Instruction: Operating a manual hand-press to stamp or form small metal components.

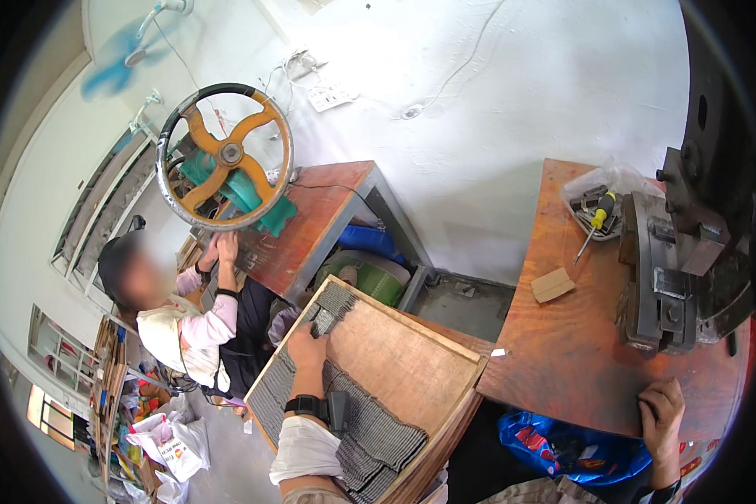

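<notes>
My left hand lies on a row of small grey ribbed pieces lined along the left side of a shallow wooden tray; its fingers rest on the pieces near the tray's upper corner, and I cannot tell whether they grip one. A black watch sits on that wrist. My right hand rests with curled fingers on the front edge of a reddish wooden table, just below a dark metal press machine. It holds nothing that I can see.
Another person sits at the left, a hand at a press with a large orange handwheel on a second table. A screwdriver lies in a clear bag, a small wooden block nearby. Blue bags sit under the table.
</notes>
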Available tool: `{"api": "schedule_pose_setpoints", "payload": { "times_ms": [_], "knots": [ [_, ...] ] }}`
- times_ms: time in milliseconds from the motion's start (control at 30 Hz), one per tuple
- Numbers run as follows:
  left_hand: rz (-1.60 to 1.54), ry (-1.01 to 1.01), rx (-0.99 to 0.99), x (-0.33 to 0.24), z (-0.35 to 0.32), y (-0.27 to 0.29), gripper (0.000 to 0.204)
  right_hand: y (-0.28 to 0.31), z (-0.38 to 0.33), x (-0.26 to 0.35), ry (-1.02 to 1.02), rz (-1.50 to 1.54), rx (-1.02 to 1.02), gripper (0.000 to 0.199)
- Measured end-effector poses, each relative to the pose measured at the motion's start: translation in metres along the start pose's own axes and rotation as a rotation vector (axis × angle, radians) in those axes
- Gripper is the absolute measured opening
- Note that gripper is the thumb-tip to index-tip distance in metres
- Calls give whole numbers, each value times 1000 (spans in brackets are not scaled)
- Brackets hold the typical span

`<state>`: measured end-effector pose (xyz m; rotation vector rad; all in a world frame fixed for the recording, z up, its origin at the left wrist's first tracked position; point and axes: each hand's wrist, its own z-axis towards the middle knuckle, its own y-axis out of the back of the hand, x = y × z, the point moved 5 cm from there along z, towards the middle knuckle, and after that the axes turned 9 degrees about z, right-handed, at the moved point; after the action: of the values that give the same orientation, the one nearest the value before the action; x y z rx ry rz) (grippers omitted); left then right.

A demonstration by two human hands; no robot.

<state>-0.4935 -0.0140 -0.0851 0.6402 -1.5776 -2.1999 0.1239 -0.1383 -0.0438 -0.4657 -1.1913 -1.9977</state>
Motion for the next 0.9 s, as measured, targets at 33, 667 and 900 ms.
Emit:
{"api": "schedule_pose_setpoints", "payload": {
  "times_ms": [33, 667, 900],
  "knots": [
    [-22, -30, -7, 0, 0, 0, 30, 0, 0, 0, -2, -1, 4, 16],
    [410, -58, 16, -15, 12, 5, 35, -1, 3, 10, 76, -85, -12, 17],
    [415, -209, 323, -22, 8, -2, 49, -1, 4, 12, 87, -104, -12, 18]
  ]
}}
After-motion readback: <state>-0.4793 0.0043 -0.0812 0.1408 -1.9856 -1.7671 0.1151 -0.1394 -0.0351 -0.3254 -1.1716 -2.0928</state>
